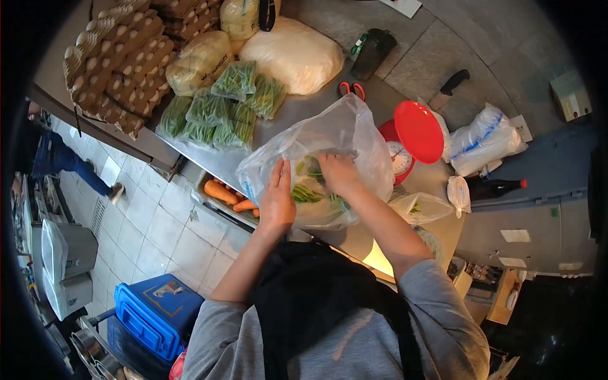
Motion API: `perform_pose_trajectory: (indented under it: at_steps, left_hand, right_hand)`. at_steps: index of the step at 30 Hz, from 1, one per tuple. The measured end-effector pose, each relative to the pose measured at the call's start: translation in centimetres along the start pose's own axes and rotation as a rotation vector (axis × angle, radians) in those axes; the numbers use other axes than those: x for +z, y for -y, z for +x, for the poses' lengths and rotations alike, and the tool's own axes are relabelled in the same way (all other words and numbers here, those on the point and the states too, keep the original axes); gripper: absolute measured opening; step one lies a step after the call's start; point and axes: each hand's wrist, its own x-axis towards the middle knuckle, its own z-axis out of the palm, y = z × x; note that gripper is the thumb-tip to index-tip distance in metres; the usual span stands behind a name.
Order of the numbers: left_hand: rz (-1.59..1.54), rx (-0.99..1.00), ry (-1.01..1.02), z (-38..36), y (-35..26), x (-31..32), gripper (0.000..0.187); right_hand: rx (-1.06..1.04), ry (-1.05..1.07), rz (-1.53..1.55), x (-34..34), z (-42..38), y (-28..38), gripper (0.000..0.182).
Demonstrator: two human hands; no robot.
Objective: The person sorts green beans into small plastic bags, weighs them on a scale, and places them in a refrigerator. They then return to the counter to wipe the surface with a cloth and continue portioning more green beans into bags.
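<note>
A large clear plastic bag (pixel 345 130) lies wide open on the metal counter in front of me, with loose cut green beans (pixel 307 193) inside. My left hand (pixel 278 196) rests at the bag's left side, fingers stretched out and close together against the plastic. Reaching into the bag, my right hand (pixel 339 172) has its fingers bent around some of the beans; its fingertips are partly hidden. Packed bags of green beans (pixel 234 88) are piled just beyond, to the left. A red kitchen scale (pixel 399 155) with a round red pan (pixel 418 132) stands right of the bag.
Egg trays (pixel 117 63) and a big white sack (pixel 294 54) stand at the back. Red-handled scissors (pixel 351 90) and a knife (pixel 449 88) lie beyond the bag. Carrots (pixel 221 192) fill a crate below the counter edge. A blue bin (pixel 158 313) stands lower left; a person's leg (pixel 88 171) shows far left.
</note>
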Motion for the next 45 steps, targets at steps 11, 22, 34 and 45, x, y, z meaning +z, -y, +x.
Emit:
perform_pose_trajectory:
  at_steps: [11,22,34,45]
  left_hand:
    - [-0.009,-0.076,0.031,-1.2,-0.1,-0.6,0.080]
    - [-0.012,-0.009,-0.047,-1.6,-0.6,-0.1,0.082]
    - [0.054,-0.020,-0.162,-0.5,3.1,-0.7,0.074]
    - [-0.520,0.077,-0.012,0.4,-4.0,3.2,0.048]
  right_hand:
    - [0.141,-0.028,0.500,-2.2,-0.3,-2.8,0.037]
    - [0.010,-0.194,0.099,2.7,-4.0,8.3,0.042]
    - [0.204,0.081,1.106,4.3,-2.4,-1.0,0.045]
    - [0.335,-0.084,2.306,-1.4,-2.9,-2.1,0.012]
